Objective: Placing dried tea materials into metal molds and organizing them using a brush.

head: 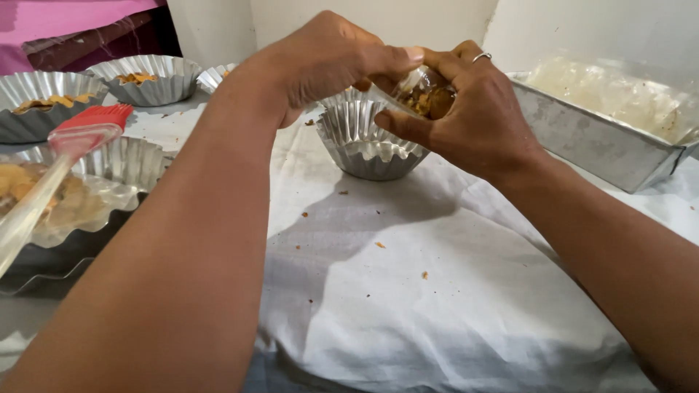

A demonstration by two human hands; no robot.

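Observation:
Both hands meet above an empty fluted metal mould (371, 142) on a white cloth. My right hand (473, 116), with a ring on one finger, cups a small brown lump of food in clear plastic wrap (426, 94). My left hand (328, 58) pinches the edge of that wrap from the left, with its fingertips touching the wrap. The food is partly hidden by both hands.
A rectangular metal tray (604, 145) lined with greasy plastic stands at the right. At the left are several fluted moulds (149, 87), some with crumbly yellow filling, and a red silicone brush (80, 135) with a clear handle. The white cloth (437, 291) is scattered with crumbs.

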